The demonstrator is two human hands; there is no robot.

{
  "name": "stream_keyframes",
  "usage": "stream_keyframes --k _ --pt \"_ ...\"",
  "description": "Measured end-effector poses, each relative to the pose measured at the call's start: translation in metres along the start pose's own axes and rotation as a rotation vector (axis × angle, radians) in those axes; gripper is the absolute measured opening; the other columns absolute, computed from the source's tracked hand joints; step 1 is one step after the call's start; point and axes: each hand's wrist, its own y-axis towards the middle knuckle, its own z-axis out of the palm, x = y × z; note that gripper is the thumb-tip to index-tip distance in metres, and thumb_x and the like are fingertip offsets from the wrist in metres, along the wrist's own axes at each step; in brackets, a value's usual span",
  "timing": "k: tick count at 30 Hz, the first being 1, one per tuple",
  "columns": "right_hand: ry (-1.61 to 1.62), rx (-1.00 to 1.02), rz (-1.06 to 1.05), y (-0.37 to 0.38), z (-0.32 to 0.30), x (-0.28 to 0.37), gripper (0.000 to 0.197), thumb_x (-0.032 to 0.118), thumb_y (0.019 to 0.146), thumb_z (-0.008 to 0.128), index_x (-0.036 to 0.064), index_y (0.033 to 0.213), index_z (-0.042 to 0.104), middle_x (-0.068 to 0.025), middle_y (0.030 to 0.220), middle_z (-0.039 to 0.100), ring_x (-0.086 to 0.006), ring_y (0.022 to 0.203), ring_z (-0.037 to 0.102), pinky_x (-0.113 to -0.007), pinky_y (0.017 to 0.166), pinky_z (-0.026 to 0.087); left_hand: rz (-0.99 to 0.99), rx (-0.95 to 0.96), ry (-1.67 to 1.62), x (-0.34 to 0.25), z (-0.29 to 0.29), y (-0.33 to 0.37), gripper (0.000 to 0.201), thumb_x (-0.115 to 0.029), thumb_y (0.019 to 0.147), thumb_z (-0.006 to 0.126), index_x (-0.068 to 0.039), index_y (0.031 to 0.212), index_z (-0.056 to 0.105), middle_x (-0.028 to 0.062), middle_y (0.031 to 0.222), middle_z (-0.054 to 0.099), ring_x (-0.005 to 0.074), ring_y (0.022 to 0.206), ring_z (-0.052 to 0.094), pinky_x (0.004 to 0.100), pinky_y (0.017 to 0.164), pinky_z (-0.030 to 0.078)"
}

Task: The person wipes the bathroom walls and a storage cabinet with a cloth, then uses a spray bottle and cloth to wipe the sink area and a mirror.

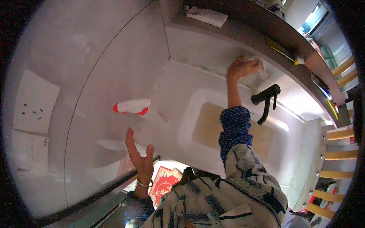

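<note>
My right hand (244,69), smeared by motion, presses a pale, crumpled cloth (259,70) against the low wall behind the sink, left of the black faucet (266,95). Below that arm lies the white sink basin (186,117), its floor looking brownish. My left hand (142,161) hovers at the counter's near edge, palm bare, thumb and fingers apart. Just beyond its fingertips is a white bottle (131,106) with red parts at its ends, apart from the hand. A pale, blurred, pointed shape (110,145) lies beside that hand; its kind is unclear.
A brown ledge (247,28) runs above the sink wall, holding a white packet (207,16) and a yellow tube-like item (281,50). Wooden slats (338,155) stand along the right. White wall plates (34,102) are at far left. Below the dark edge shows a red printed panel (162,182).
</note>
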Motion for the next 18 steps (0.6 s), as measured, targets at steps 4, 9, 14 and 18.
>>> stream_keyframes --k 4,9,14,18 --pt "-0.197 0.186 -0.326 -0.059 0.003 0.105 0.059 0.005 0.063 0.069 0.0085 0.118 0.049 -0.0195 0.114 0.048 -0.0373 0.096 0.048 -0.045 0.082 0.040 -0.068 -0.019 -0.036 0.007 0.001 -0.004 0.081 -0.017 0.076 0.067 0.001 0.141 0.023 0.0189 0.144 0.029 0.0312 0.134 0.029 0.0424 0.109 0.022" --pt "-0.043 0.749 -0.648 -0.134 0.013 0.076 0.050 0.008 0.071 0.061 0.0140 0.120 0.054 -0.0111 0.119 0.053 -0.0347 0.111 0.048 -0.051 0.089 0.037 -0.102 -0.023 -0.018 0.022 0.016 0.004 0.088 -0.010 0.070 0.071 0.000 0.141 0.022 0.0187 0.144 0.029 0.0298 0.134 0.028 0.0404 0.109 0.022" --pt "0.018 0.779 -0.785 -0.152 -0.003 0.082 0.043 0.012 0.073 0.060 0.0181 0.116 0.058 -0.0074 0.113 0.057 -0.0307 0.110 0.050 -0.050 0.088 0.038 -0.224 -0.139 -0.227 0.050 0.035 0.035 0.085 0.001 0.063 0.076 0.000 0.134 0.030 0.0145 0.131 0.041 0.0249 0.123 0.038 0.0377 0.105 0.029" --pt "-0.032 1.036 -0.734 -0.118 -0.036 0.091 0.046 0.017 0.071 0.065 0.0178 0.116 0.057 -0.0076 0.114 0.052 -0.0309 0.102 0.050 -0.047 0.086 0.040 -0.139 -0.136 -0.468 0.031 0.082 0.107 0.074 -0.002 0.064 0.078 0.000 0.125 0.036 0.0107 0.119 0.049 0.0216 0.109 0.046 0.0362 0.099 0.037"
